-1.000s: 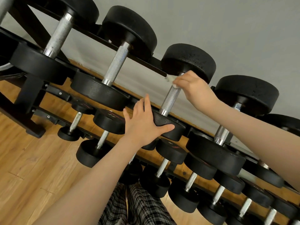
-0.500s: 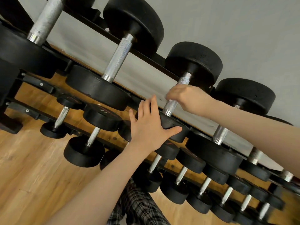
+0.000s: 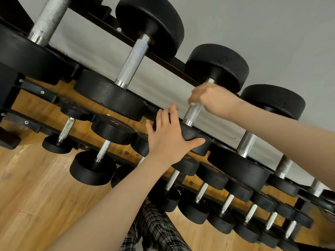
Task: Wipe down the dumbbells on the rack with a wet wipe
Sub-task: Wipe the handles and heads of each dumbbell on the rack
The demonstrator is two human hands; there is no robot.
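While the left hand (image 3: 168, 140), fingers spread, steadies the near head (image 3: 195, 136), the right hand (image 3: 212, 99), wrapped round the handle (image 3: 193, 113), should wipe its full length.

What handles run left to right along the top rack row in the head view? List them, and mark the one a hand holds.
Worn handle, knurled handle, third handle held by the right hand, fourth handle, scuffed handle.
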